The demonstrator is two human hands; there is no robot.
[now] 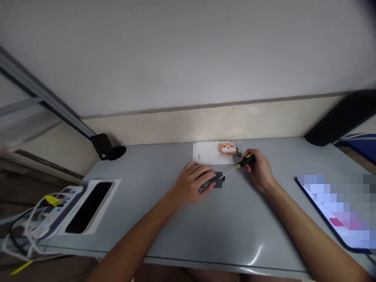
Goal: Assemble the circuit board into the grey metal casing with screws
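Observation:
My left hand [192,182] curls over a small dark flat device [216,180] lying on the grey table [205,227] and holds it down. My right hand [258,167] grips a screwdriver [239,166] with a black and yellow handle. Its thin metal shaft slants down to the left, and the tip touches the device's right edge. Just behind them lies a white sheet [209,152] with a couple of tiny dark specks on it. An orange, animal-shaped case [228,148] rests on the sheet's right end.
A phone on white paper [89,201] lies at the left, beside a power strip [51,213] with white cables. A black lamp base [107,149] stands at the back left. A tablet with a lit screen [337,211] lies at the right. A dark object [340,117] leans at the back right.

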